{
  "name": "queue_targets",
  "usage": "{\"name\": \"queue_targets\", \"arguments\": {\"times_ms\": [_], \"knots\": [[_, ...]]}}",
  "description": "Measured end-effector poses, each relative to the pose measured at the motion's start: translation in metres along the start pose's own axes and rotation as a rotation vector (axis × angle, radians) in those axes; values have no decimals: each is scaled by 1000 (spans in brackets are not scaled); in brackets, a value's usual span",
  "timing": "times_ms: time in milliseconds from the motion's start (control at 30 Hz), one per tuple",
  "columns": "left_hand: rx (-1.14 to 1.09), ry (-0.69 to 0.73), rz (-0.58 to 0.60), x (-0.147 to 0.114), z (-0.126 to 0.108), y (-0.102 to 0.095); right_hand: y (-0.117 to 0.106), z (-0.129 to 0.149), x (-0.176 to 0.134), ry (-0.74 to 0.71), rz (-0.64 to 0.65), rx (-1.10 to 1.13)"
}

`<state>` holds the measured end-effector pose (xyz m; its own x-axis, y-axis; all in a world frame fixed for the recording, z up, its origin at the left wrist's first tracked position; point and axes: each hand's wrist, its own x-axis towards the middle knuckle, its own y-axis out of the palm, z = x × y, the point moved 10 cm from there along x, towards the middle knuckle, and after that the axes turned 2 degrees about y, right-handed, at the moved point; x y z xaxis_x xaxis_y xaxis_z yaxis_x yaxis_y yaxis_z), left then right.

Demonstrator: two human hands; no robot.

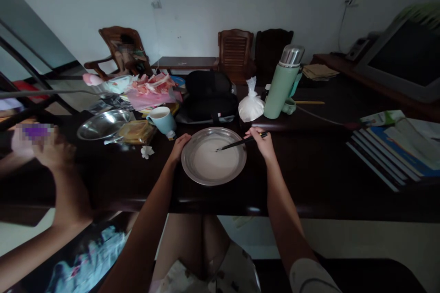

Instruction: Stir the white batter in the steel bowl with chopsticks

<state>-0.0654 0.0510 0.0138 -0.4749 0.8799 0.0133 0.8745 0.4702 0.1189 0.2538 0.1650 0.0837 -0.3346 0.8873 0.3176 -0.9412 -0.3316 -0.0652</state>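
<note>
A round metal bowl [186, 165] rests on the dark table, partly filled with a pale, milky liquid [213, 160]. At its left rim, my left hand [179, 147] grips the edge. Black chopsticks [237, 143] are held in my right hand [263, 141], slanting over the right rim with their tips in the liquid. Just behind the bowl's right side sits a tied clear bag of white powder [251, 107]. Left of the bowl stands a light blue mug [163, 121], with a small crumpled white tissue [147, 152] nearer the front.
A tall green thermos [282, 87] and a black bag [209, 96] stand behind the bowl. To the left lie a shiny metal plate [103, 124] and a packaged yellowish item [136, 132]. Books [395, 155] are stacked at right. Another person's hands [51, 146] are at far left.
</note>
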Motion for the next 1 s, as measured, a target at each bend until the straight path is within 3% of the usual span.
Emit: {"name": "queue_targets", "arguments": {"times_ms": [100, 267, 467, 533, 700, 900, 1000], "knots": [[-6, 0, -1, -1, 0, 0, -2, -1, -1, 17, 3, 1], [-2, -9, -9, -1, 1, -1, 34, 3, -7, -9, 231, 10], [-17, 6, -16, -1, 2, -2, -1, 1, -1, -1, -7, 17], [-18, -4, -24, -1, 2, -2, 1, 0, -1, 11, 13, 17], [-4, 1, -14, -1, 0, -1, 32, 2, -7, -1, 217, 6], [-3, 3, -2, -2, -2, 0, 2, 2, -1, 5, 26, -7], [2, 12, -4, -2, -2, 0, 12, 3, -3, 14, 97, 1]]}}
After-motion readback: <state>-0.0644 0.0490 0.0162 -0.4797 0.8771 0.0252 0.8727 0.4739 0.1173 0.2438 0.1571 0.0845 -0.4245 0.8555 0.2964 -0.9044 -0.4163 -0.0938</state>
